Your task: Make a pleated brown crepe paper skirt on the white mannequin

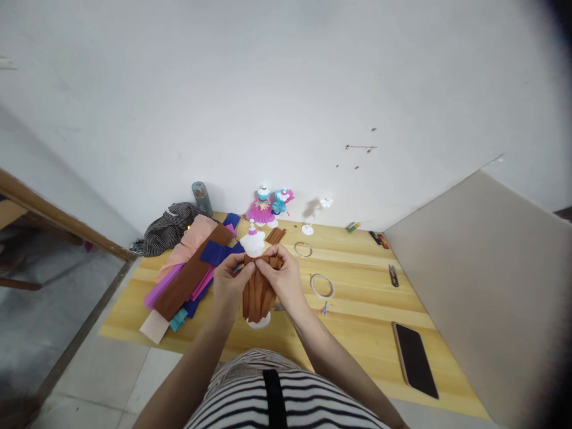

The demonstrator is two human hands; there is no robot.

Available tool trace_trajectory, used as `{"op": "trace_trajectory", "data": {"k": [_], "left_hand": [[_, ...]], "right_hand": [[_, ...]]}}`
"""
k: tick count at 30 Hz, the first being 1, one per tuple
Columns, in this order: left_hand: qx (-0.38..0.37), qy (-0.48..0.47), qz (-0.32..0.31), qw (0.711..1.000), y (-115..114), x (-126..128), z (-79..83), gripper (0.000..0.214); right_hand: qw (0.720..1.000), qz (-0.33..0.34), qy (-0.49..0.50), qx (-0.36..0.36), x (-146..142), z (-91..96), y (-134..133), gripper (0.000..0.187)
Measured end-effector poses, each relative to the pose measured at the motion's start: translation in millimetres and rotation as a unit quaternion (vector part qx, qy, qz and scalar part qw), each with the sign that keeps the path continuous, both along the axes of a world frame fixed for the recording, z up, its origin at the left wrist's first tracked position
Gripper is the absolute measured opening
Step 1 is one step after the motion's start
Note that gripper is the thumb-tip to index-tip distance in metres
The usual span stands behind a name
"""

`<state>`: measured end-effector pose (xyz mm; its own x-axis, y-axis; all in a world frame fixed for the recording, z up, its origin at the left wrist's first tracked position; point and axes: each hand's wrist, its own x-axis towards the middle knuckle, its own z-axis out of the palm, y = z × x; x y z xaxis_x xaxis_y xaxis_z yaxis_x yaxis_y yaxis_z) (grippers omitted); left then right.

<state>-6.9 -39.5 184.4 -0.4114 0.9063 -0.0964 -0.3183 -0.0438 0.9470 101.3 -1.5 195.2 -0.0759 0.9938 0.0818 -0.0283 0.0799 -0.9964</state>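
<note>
Pleated brown crepe paper hangs like a skirt around a small white figure with a purple band near its top. A white round base shows below the paper. My left hand pinches the gathered upper edge of the crepe paper from the left. From the right, my right hand pinches the same edge, the two thumbs close together just under the white part. The middle of the figure is hidden behind the paper and fingers.
Coloured crepe paper sheets, a striped cloth and a bottle are at left. Decorated figures and a white stand are at the back. Wire rings, thread snips and a phone lie rightward.
</note>
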Motion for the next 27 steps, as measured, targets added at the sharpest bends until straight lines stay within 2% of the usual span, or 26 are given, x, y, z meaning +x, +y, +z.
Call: {"op": "trace_trajectory", "data": {"k": [7,12,18,23,27], "left_hand": [[0.004,0.01,-0.017,1.0,2,2,-0.6,0.021],[-0.01,-0.014,-0.032,0.999,4,1,-3.0,0.022],[-0.017,-0.072,-0.101,0.992,10,-1,-0.2,0.025],[-0.02,-0.102,-0.1,0.989,14,0,1.4,0.043],[-0.013,-0.092,-0.123,0.988,13,-1,0.5,0.037]], "right_hand": [[1.0,-0.019,0.001,-0.007,3,-4.0,3,0.021],[0.996,0.065,0.054,-0.039,4,-4.7,4,0.016],[0.987,0.048,0.117,-0.104,7,-8.7,6,0.019],[0.978,0.033,0.156,-0.137,7,-8.0,6,0.02],[0.976,0.021,0.165,-0.138,8,-8.1,6,0.02]]}}
